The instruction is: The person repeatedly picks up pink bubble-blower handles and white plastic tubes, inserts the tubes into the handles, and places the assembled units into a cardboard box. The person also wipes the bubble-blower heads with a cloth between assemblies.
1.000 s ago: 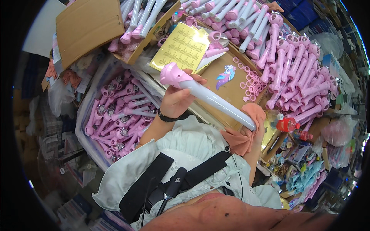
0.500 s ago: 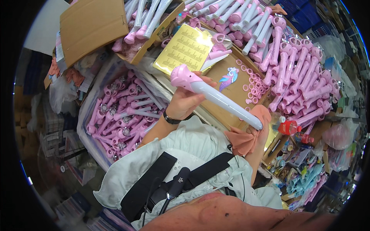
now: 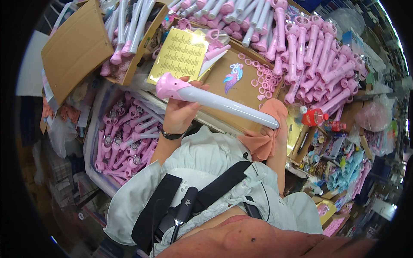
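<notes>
A toy wand [image 3: 232, 106] with a pink bulb head and a long pale lavender shaft lies slantwise across the space before my body. My left hand [image 3: 183, 114] is closed round it just below the head, fingers behind and thumb in front. At the shaft's far right end, my right hand [image 3: 281, 134] grips an orange cloth [image 3: 260, 144] that is bunched against the tip. Part of the right hand's fingers is hidden by the cloth.
Behind the wand stands a cardboard tray [image 3: 221, 73] with pink rings [image 3: 264, 79], a seahorse-like decoration [image 3: 233, 78] and a yellow label sheet [image 3: 178, 56]. Pink wands [image 3: 318, 51] are heaped at right. A plastic-lined bin [image 3: 92, 142] of wands stands left. A red-labelled bottle [image 3: 312, 117] lies at right.
The whole view has shifted, so the surroundings sit further left in the picture. Both hands keep their hold on the wand and cloth, and the wand lies slightly flatter.
</notes>
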Motion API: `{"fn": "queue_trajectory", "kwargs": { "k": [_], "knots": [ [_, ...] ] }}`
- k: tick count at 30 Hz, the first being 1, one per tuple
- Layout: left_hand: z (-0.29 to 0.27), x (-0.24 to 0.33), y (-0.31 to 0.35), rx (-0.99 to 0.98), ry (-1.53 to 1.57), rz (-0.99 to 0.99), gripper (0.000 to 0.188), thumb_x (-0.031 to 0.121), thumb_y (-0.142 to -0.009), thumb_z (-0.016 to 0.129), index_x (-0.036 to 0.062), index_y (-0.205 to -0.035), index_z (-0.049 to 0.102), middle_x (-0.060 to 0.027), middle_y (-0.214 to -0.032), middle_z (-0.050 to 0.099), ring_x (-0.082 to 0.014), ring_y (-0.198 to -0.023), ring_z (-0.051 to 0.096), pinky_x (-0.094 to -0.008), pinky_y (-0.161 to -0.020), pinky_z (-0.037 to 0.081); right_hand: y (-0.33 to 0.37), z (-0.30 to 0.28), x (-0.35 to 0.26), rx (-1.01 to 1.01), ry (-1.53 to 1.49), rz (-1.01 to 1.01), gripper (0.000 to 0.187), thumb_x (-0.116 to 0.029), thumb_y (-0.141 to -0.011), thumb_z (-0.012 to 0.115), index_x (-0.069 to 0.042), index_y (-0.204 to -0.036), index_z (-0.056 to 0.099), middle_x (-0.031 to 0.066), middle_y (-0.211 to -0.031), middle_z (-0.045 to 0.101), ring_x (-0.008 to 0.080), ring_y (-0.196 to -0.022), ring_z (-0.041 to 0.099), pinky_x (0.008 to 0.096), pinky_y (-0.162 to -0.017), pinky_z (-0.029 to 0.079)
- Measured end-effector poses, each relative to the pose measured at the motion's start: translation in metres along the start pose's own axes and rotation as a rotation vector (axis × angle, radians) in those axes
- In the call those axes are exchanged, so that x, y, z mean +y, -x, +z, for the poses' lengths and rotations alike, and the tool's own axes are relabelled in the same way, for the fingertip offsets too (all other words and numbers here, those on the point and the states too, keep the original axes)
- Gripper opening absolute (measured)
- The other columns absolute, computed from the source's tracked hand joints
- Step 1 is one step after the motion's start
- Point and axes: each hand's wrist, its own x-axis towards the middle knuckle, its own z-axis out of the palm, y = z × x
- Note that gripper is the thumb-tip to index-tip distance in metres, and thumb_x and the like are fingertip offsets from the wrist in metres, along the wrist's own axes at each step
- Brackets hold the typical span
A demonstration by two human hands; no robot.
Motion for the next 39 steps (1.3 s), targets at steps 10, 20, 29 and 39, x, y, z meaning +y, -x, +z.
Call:
{"fn": "queue_trajectory", "kwargs": {
  "k": [10, 20, 29, 39],
  "knots": [
    [-0.020, -0.005, -0.002, 0.044, 0.178, 0.010, 0.060, -0.013, -0.080, 0.048, 0.0096, -0.134, 0.033, -0.0106, -0.131, 0.045, -0.0319, -0.127, 0.038, -0.0462, -0.105, 0.032, 0.015, 0.018, -0.001, -0.109, -0.086, 0.036, 0.052, -0.041, -0.095, 0.032, 0.005, -0.093, 0.057, 0.0104, -0.059, 0.058, 0.0167, -0.043, 0.053, 0.0262, -0.042, 0.048],
    [-0.035, -0.022, -0.009, 0.233, 0.004, -0.013, 0.036, 0.006, -0.090, 0.054, 0.0058, -0.123, 0.042, -0.0077, -0.124, 0.051, -0.0233, -0.115, 0.049, -0.0400, -0.098, 0.040, 0.010, 0.015, 0.004, -0.076, -0.022, -0.054, 0.035, -0.033, -0.096, 0.040, 0.000, -0.102, 0.051, 0.0101, -0.069, 0.062, 0.0161, -0.052, 0.058, 0.0250, -0.046, 0.051],
    [-0.023, -0.036, -0.010, 0.467, 0.011, 0.011, 0.028, 0.016, -0.090, 0.056, 0.0022, -0.114, 0.048, -0.0088, -0.105, 0.060, -0.0209, -0.100, 0.058, -0.0358, -0.091, 0.045, 0.005, 0.009, 0.011, 0.034, -0.017, -0.078, 0.032, -0.033, -0.095, 0.042, -0.004, -0.103, 0.052, 0.0098, -0.074, 0.063, 0.0191, -0.054, 0.059, 0.0279, -0.047, 0.051],
    [0.016, -0.018, -0.002, 0.041, -0.317, 0.005, 0.041, -0.001, -0.086, 0.052, 0.0042, -0.125, 0.040, -0.0167, -0.121, 0.053, -0.0277, -0.114, 0.051, -0.0378, -0.096, 0.040, -0.028, -0.026, 0.011, 0.099, 0.038, -0.103, 0.038, -0.035, -0.095, 0.042, 0.001, -0.107, 0.051, 0.0111, -0.082, 0.062, 0.0157, -0.055, 0.054, 0.0227, -0.046, 0.045]
  ]
}}
